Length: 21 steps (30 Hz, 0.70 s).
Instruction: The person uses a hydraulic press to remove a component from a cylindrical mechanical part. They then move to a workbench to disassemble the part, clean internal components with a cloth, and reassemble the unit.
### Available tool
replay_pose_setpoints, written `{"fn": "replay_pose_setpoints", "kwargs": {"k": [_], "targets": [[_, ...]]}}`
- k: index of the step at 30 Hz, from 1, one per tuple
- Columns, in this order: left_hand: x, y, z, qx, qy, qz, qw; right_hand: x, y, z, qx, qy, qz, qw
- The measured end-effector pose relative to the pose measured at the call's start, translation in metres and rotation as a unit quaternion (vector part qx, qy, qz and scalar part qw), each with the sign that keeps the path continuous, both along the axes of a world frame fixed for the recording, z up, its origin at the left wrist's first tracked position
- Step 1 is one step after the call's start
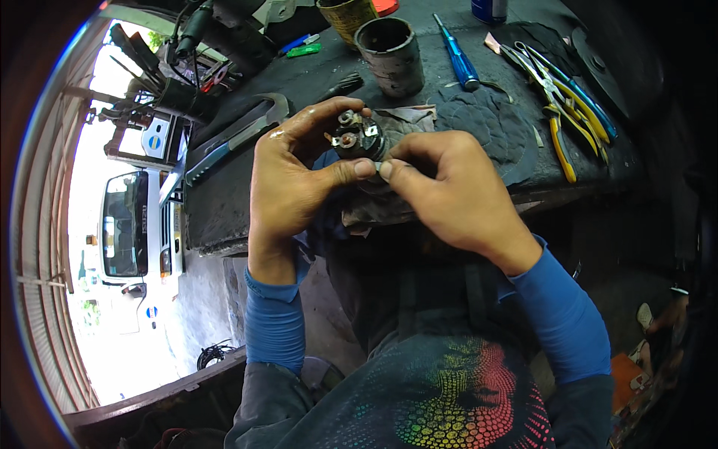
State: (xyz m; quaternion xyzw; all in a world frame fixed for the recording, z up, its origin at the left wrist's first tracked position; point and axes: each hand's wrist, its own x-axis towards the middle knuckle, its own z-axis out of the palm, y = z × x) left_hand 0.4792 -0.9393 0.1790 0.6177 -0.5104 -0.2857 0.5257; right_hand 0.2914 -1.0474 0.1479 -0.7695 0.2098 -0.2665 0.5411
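My left hand (284, 176) is wrapped round a black round electrical part (360, 142) with metal terminals and a copper-coloured stud on its face. The part is held just above the near edge of the workbench. Against its lower right side, my right hand (464, 191) pinches with thumb and forefinger. A small pale piece shows between the two thumbs, too little of it to name. Behind my hands, a grey rag (404, 121) and a dark round cloth pad (486, 131) lie on the bench.
A grimy metal cup (390, 60) stands beyond my hands, with a yellowish can (345, 19) behind it. A blue screwdriver (458, 56) lies to its right. Yellow-handled pliers (561, 112) rest at the right, and a large C-shaped clamp (247, 131) at the left. A white truck (138, 224) is outside.
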Motion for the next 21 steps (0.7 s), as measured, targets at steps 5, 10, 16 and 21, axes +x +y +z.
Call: {"fn": "replay_pose_setpoints", "kwargs": {"k": [5, 10, 16, 21], "targets": [[0.003, 0.001, -0.001, -0.004, -0.023, -0.008, 1.0, -0.003, -0.013, 0.003, 0.318, 0.025, 0.074, 0.945], [0.002, -0.001, 0.002, 0.008, -0.01, 0.0, 1.0, -0.002, 0.004, 0.002, -0.048, 0.016, -0.014, 0.999], [-0.001, -0.001, 0.006, 0.006, -0.026, 0.0, 1.0, 0.002, -0.003, -0.004, 0.042, -0.03, 0.01, 0.999], [-0.002, 0.002, 0.005, 0.006, -0.022, 0.004, 1.0, -0.002, -0.016, 0.011, 0.314, 0.056, 0.076, 0.945]]}}
